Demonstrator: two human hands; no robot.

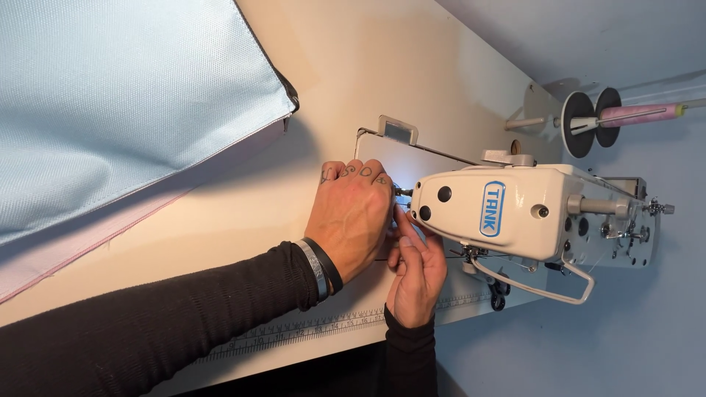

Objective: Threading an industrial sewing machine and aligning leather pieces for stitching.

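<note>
A pale blue fabric (125,103) with a pink edge lies at the far left of the table (243,213), well apart from the hands. The left hand (351,217), wristbands on its black sleeve, rests knuckles up by the needle area, fingers curled down; what they grip, if anything, I cannot tell. Just beside it, the right hand (416,276) pinches finger and thumb at the needle end of the white sewing machine (529,213); whatever it pinches is too small to see. A bobbin winder (588,121) stands beyond.
</note>
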